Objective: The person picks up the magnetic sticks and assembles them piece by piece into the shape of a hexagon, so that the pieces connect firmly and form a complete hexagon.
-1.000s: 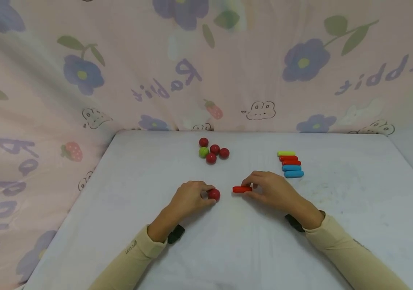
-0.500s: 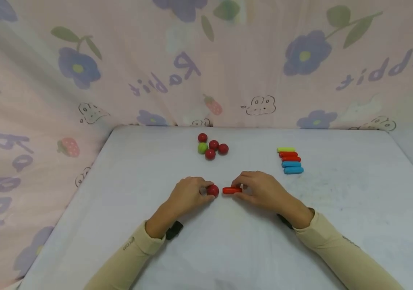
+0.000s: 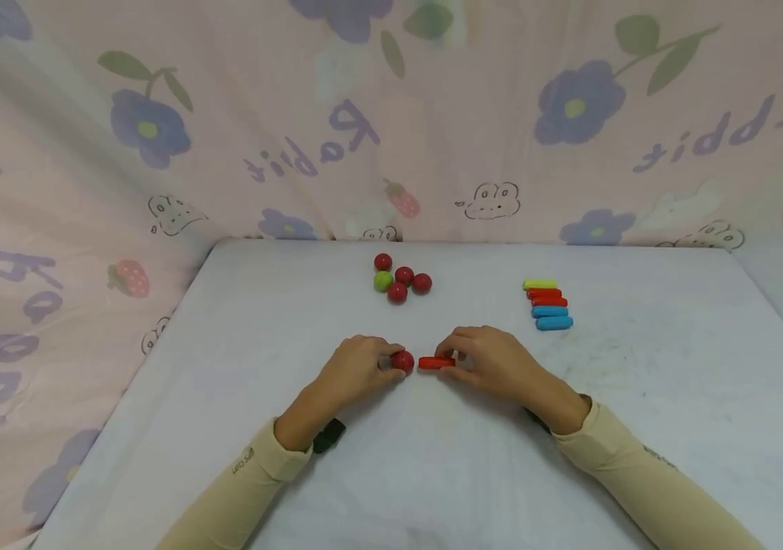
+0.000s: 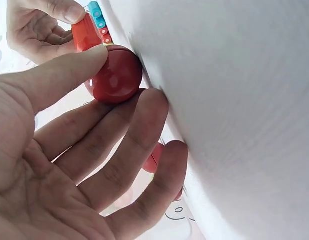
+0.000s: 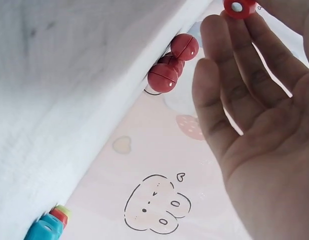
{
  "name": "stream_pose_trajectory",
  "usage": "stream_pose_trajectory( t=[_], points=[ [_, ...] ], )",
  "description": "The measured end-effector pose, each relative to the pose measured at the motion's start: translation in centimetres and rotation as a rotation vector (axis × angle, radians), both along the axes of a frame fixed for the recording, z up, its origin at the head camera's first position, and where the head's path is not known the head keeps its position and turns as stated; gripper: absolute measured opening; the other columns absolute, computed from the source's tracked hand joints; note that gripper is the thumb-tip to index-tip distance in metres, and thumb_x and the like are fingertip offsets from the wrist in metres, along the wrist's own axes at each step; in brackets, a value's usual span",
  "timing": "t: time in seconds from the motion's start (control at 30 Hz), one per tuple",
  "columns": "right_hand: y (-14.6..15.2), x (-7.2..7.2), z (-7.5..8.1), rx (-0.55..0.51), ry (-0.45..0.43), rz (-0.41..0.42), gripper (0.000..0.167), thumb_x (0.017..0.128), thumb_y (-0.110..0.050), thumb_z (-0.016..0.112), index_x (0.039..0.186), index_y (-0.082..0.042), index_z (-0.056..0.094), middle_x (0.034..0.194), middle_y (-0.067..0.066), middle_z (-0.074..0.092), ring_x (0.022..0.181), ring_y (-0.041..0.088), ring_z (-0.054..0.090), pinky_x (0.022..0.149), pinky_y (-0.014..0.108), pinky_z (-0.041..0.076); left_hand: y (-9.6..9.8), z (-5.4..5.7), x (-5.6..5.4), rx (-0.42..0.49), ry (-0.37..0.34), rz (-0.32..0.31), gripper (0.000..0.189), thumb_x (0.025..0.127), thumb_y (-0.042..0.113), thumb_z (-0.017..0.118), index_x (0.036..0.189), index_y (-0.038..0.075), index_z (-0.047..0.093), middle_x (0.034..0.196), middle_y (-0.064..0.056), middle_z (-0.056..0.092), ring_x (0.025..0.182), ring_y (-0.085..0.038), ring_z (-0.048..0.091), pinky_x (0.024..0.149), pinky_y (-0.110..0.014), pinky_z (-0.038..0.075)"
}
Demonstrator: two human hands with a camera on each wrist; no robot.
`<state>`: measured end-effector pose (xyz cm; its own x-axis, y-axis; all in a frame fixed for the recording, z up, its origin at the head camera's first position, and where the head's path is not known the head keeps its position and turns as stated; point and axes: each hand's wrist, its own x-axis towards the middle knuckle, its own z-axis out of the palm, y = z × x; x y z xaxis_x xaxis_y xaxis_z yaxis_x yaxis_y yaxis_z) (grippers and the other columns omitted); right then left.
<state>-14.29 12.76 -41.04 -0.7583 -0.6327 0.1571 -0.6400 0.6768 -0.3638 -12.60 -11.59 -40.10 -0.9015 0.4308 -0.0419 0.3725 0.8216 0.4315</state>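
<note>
L hand (image 3: 357, 370) has a glossy red ball, plastic-looking (image 3: 402, 362), pinched btw thumb & fingertips; R hand (image 3: 494, 363) grips a slim red stick, roughly cylindrical, also plastic-looking (image 3: 431, 363), btw thumb & fingers, its free end aimed L. Ball & stick are just beside each other mid-bench, well in from the far edge, w/ a narrow gap btw them in the head view; the stick lies approx. parallel to that edge. Left wrist view shows a thin seam round the ball, right wrist view a pale spot in the stick's end. Bench (image 3: 226, 344) has a white cover. Nr its far edge, L of centre: four glossy red balls (image 3: 422, 283) bunched w/ one light-green ball (image 3: 383, 281). Toward the far R corner, a row of sticks side by side: one yellow stick (image 3: 540, 285) farthest, then two red sticks (image 3: 549, 302), then two blue sticks (image 3: 554, 323). Pale pink cloth w/ flowers, strawberries & lettering (image 3: 281, 92) hangs behind the far edge. Both sleeves (image 3: 247, 481) beige.
</note>
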Motion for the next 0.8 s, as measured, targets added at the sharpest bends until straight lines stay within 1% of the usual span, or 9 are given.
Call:
stream_pose_trajectory(
  t=[0.07, 0.17, 0.3, 0.37, 0.53, 0.63, 0.77, 0.8],
  points=[
    [-0.01, 0.10, -0.12, 0.008, -0.006, -0.005, 0.023, 0.083, -0.029, 0.081, 0.105, -0.024, 0.075, 0.096, -0.010, 0.070, 0.080, 0.005, 0.061, 0.074, 0.026, 0.054, 0.05, -0.07, 0.07, -0.001, -0.015, 0.004, 0.038, 0.086, 0.022, 0.079, 0.121, 0.008, 0.072, 0.114, -0.009, 0.075, 0.103, -0.024, 0.069, 0.092, -0.042, 0.055],
    [0.02, 0.31, -0.28, 0.014, -0.006, -0.008, 0.024, 0.083, -0.029, 0.081, 0.105, -0.024, 0.075, 0.095, -0.010, 0.070, 0.078, 0.004, 0.060, 0.072, 0.024, 0.053, 0.12, -0.32, 0.12, -0.003, -0.028, -0.001, 0.038, 0.086, 0.022, 0.078, 0.121, 0.009, 0.072, 0.114, -0.009, 0.075, 0.097, -0.022, 0.068, 0.087, -0.040, 0.056],
    [-0.03, 0.49, -0.35, 0.000, 0.006, 0.003, 0.023, 0.082, -0.029, 0.082, 0.104, -0.024, 0.075, 0.093, -0.011, 0.070, 0.078, 0.004, 0.060, 0.071, 0.024, 0.053, 0.13, -0.43, 0.23, -0.001, -0.020, -0.010, 0.037, 0.086, 0.024, 0.079, 0.120, 0.010, 0.073, 0.113, -0.007, 0.075, 0.090, -0.018, 0.067, 0.081, -0.036, 0.056],
    [-0.11, 0.50, -0.37, -0.007, 0.014, 0.022, 0.024, 0.082, -0.028, 0.082, 0.104, -0.023, 0.075, 0.094, -0.010, 0.070, 0.078, 0.005, 0.061, 0.072, 0.025, 0.053, 0.08, -0.32, 0.40, 0.002, -0.021, -0.013, 0.037, 0.085, 0.025, 0.079, 0.119, 0.011, 0.074, 0.112, -0.007, 0.076, 0.090, -0.018, 0.067, 0.081, -0.037, 0.055],
    [-0.27, 0.53, -0.36, 0.007, 0.008, 0.033, 0.025, 0.082, -0.032, 0.082, 0.104, -0.023, 0.075, 0.095, -0.010, 0.070, 0.079, 0.005, 0.060, 0.073, 0.025, 0.053, -0.04, -0.20, 0.71, 0.005, -0.028, -0.024, 0.038, 0.085, 0.026, 0.079, 0.120, 0.011, 0.073, 0.113, -0.006, 0.075, 0.093, -0.017, 0.067, 0.084, -0.036, 0.056],
    [-0.25, 0.54, -0.25, 0.011, 0.012, 0.023, 0.025, 0.082, -0.032, 0.082, 0.104, -0.024, 0.075, 0.095, -0.011, 0.071, 0.080, 0.005, 0.061, 0.073, 0.026, 0.054, -0.06, -0.15, 0.61, 0.009, -0.016, -0.032, 0.038, 0.085, 0.026, 0.079, 0.120, 0.011, 0.073, 0.113, -0.006, 0.076, 0.092, -0.016, 0.067, 0.083, -0.035, 0.055],
    [-0.20, 0.45, -0.07, 0.007, 0.015, 0.019, 0.025, 0.081, -0.031, 0.082, 0.104, -0.023, 0.075, 0.094, -0.010, 0.071, 0.080, 0.005, 0.061, 0.074, 0.026, 0.055, -0.07, -0.12, 0.35, 0.020, -0.008, -0.036, 0.038, 0.086, 0.026, 0.079, 0.120, 0.010, 0.073, 0.112, -0.006, 0.076, 0.086, -0.015, 0.063, 0.077, -0.032, 0.053],
    [-0.20, 0.42, -0.03, 0.006, 0.012, 0.017, 0.025, 0.082, -0.031, 0.082, 0.104, -0.023, 0.075, 0.093, -0.010, 0.070, 0.079, 0.005, 0.061, 0.073, 0.026, 0.054, -0.08, -0.11, 0.31, 0.023, -0.008, -0.033, 0.038, 0.086, 0.026, 0.079, 0.120, 0.010, 0.073, 0.112, -0.006, 0.076, 0.086, -0.015, 0.063, 0.077, -0.032, 0.052]
  ],
)
